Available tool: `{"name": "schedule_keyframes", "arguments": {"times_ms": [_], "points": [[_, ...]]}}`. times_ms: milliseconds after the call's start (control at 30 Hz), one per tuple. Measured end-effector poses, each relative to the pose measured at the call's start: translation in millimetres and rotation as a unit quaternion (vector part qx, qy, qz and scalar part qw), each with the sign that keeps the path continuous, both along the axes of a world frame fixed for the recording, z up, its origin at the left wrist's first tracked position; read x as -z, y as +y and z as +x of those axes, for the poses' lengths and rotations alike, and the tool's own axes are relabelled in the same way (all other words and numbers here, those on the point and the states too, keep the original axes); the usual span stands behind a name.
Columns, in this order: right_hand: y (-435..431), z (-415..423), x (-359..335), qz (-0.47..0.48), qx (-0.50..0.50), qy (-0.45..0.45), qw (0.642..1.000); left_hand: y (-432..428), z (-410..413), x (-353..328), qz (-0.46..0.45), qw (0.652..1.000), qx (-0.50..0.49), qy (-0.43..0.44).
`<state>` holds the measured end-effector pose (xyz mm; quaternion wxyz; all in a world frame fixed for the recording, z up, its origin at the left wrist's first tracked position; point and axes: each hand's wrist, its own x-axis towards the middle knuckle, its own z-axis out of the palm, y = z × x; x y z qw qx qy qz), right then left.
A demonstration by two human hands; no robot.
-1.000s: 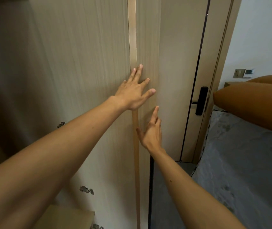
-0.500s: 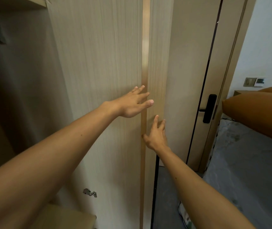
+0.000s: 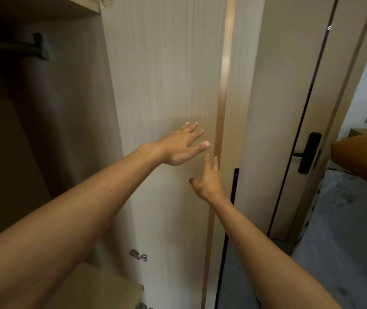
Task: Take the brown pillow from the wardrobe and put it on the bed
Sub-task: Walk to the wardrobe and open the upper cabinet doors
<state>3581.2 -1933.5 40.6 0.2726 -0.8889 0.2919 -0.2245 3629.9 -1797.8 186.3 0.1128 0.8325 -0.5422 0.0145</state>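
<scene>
A brown pillow (image 3: 365,160) lies on the bed (image 3: 345,241) at the right edge, only its left end in view. The pale wooden wardrobe door (image 3: 167,85) stands swung open in front of me, its inner face towards me. My left hand (image 3: 183,144) is flat against that face, fingers spread. My right hand (image 3: 208,178) is just below it, fingers apart, near the door's bronze edge strip (image 3: 223,85). Neither hand holds anything. The wardrobe's dark interior (image 3: 33,130) opens at the left.
Inside the wardrobe are a dark hanging rail (image 3: 13,47), an upper shelf (image 3: 75,5) and a lower shelf (image 3: 102,288). The room door (image 3: 289,108) with a black handle (image 3: 309,156) is at the right. A narrow floor strip runs between wardrobe and bed.
The wardrobe door has swung further open to the right, showing more of the interior. My left hand slid down and left of the bronze strip; both hands stayed on the door.
</scene>
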Motion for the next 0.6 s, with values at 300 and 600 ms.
{"name": "schedule_keyframes", "arguments": {"times_ms": [300,600], "points": [[158.7,60.2,12.7,0.061,-0.207,-0.087,0.973,122.8,18.8,-15.1,-0.085,0.991,-0.088,-0.062],[345.3,103.6,-3.8,0.167,-0.551,-0.054,0.816,263.9,25.4,-12.1,0.05,0.902,-0.363,-0.23]]}}
